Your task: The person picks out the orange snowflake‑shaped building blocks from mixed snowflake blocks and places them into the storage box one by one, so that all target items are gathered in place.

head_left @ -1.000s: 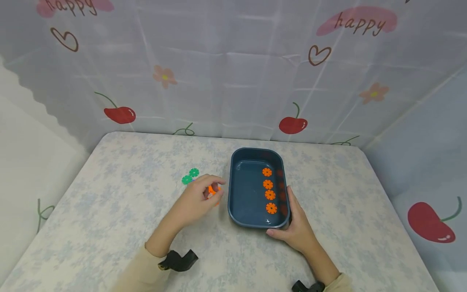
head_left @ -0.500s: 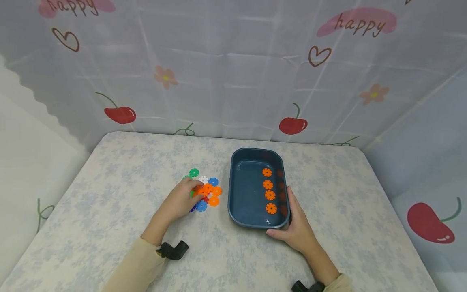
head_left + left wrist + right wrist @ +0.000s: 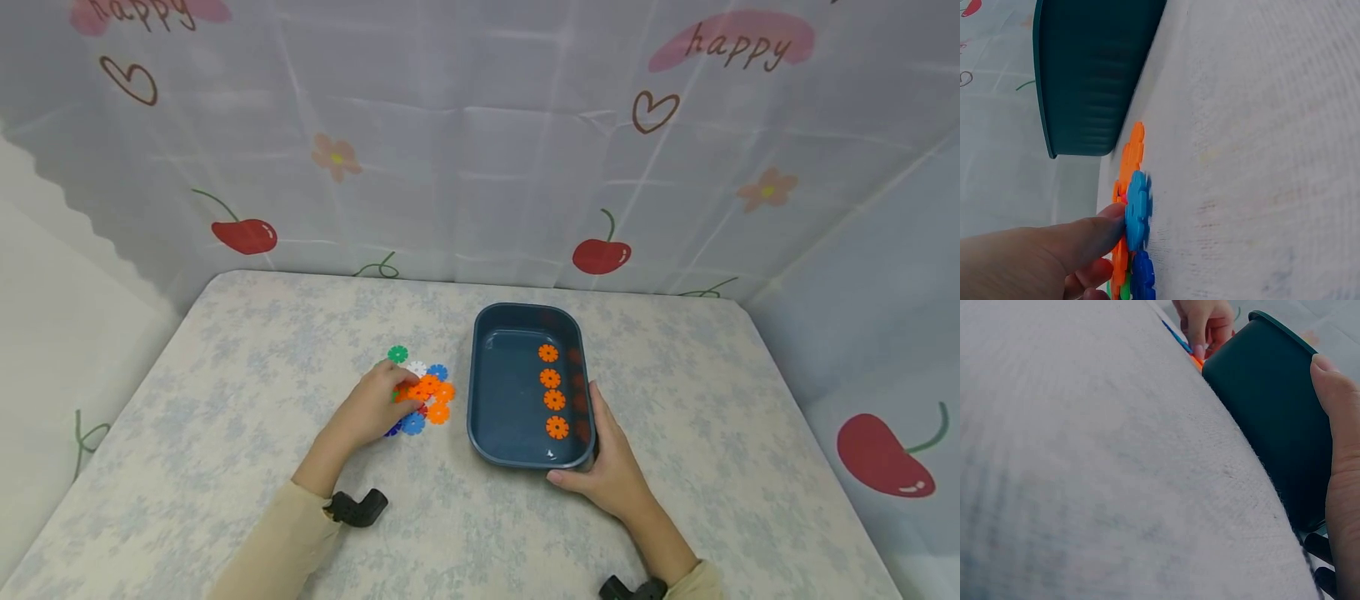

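My left hand (image 3: 369,407) is over a loose pile of flower-shaped plastic discs. Its thumb and fingers pinch at an orange disc (image 3: 416,392) in the pile; the fingertips are partly hidden. In the left wrist view the thumb (image 3: 1100,232) lies against the pieces, beside a light blue disc (image 3: 1137,209) and a dark blue disc (image 3: 1143,276). My right hand (image 3: 617,475) grips the near right corner of a dark blue tray (image 3: 472,392), thumb at the front rim. Inside the tray, several orange discs (image 3: 554,400) lie in a column along the right side.
A green disc (image 3: 397,354), a white disc (image 3: 417,367) and a blue disc (image 3: 437,372) lie at the pile's far side. The patterned tabletop (image 3: 720,400) ends at a printed curtain (image 3: 480,167) behind.
My left hand has moved left from near the tray and down into the pile, uncovering more discs. For the last half second it has hardly moved. The right hand and tray stay put.
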Motion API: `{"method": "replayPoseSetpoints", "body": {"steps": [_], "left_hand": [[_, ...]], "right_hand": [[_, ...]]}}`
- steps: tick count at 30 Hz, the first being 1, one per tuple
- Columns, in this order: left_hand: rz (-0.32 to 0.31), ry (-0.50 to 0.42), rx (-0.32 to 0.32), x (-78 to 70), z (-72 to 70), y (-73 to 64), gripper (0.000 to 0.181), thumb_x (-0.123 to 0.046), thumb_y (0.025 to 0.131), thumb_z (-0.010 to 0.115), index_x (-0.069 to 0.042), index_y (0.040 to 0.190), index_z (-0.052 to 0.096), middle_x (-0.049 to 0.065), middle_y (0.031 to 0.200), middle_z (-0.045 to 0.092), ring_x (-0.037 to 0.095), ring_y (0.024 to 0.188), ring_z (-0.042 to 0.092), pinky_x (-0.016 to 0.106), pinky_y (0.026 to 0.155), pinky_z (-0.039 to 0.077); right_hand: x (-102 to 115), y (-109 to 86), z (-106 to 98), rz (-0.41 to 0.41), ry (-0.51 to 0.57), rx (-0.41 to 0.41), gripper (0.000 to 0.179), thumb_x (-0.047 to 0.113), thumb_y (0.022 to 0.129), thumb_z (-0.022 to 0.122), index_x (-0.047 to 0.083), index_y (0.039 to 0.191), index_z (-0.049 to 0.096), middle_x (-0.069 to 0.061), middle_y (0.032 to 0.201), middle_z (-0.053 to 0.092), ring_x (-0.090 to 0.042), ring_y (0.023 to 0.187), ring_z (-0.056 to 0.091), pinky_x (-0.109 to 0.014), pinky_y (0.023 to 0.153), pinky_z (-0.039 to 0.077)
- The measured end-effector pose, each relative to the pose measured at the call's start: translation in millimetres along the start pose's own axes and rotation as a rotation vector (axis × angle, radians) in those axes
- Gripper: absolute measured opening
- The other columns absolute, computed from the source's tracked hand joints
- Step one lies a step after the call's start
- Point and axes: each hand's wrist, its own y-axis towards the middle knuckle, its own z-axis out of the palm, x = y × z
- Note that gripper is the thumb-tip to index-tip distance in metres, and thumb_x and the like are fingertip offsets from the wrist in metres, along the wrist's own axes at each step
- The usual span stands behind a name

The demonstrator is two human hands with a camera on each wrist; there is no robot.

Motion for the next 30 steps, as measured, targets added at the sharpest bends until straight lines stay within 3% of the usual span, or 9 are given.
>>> {"method": "replayPoseSetpoints", "body": {"steps": [8, 14, 16, 21, 30], "left_hand": [[-0.062, -0.006, -0.011, -2.8, -5.3, -2.4, 0.036, -0.025, 0.089, 0.075, -0.005, 0.118, 0.067, 0.010, 0.114, 0.063, 0.025, 0.102, 0.061, 0.044, 0.091, 0.053], [-0.108, -0.006, -0.014, -6.3, -18.8, -7.4, 0.038, -0.023, 0.090, 0.074, -0.006, 0.122, 0.065, 0.014, 0.123, 0.063, 0.023, 0.095, 0.059, 0.045, 0.091, 0.053], [-0.110, -0.015, -0.013, -9.9, -23.3, -9.1, 0.039, -0.023, 0.090, 0.074, -0.006, 0.124, 0.064, 0.014, 0.123, 0.062, 0.022, 0.086, 0.058, 0.042, 0.084, 0.055], [-0.054, -0.035, -0.028, -23.7, -32.2, -11.9, 0.038, -0.023, 0.091, 0.073, -0.007, 0.124, 0.064, 0.012, 0.122, 0.063, 0.019, 0.070, 0.051, 0.031, 0.066, 0.049], [0.039, -0.112, -0.034, -60.7, -35.8, -17.6, 0.035, -0.025, 0.089, 0.076, -0.011, 0.120, 0.067, 0.004, 0.110, 0.065, 0.016, 0.066, 0.051, 0.026, 0.058, 0.048]], "right_hand": [[3.9, -1.2, -1.0, -0.001, -0.014, 0.005, 0.141, 0.029, 0.059, 0.096, 0.028, 0.160, -0.002, -0.005, 0.167, 0.012, -0.032, 0.150, 0.023, -0.050, 0.117, 0.027], [3.2, -0.7, -1.1, -0.005, -0.004, 0.007, 0.141, 0.029, 0.059, 0.096, 0.028, 0.160, -0.002, -0.006, 0.167, 0.012, -0.035, 0.150, 0.023, -0.062, 0.113, 0.027], [3.3, -0.5, -1.2, -0.006, 0.001, 0.007, 0.141, 0.029, 0.059, 0.096, 0.028, 0.160, -0.002, -0.007, 0.167, 0.011, -0.036, 0.150, 0.022, -0.068, 0.110, 0.027], [3.7, -0.4, -1.0, -0.006, 0.011, 0.008, 0.141, 0.028, 0.059, 0.096, 0.028, 0.160, -0.002, -0.008, 0.167, 0.011, -0.037, 0.150, 0.022, -0.068, 0.110, 0.027], [2.8, -1.3, -2.1, -0.006, 0.004, 0.006, 0.140, 0.030, 0.060, 0.096, 0.027, 0.160, -0.002, -0.009, 0.167, 0.012, -0.038, 0.149, 0.023, -0.068, 0.111, 0.027]]}}
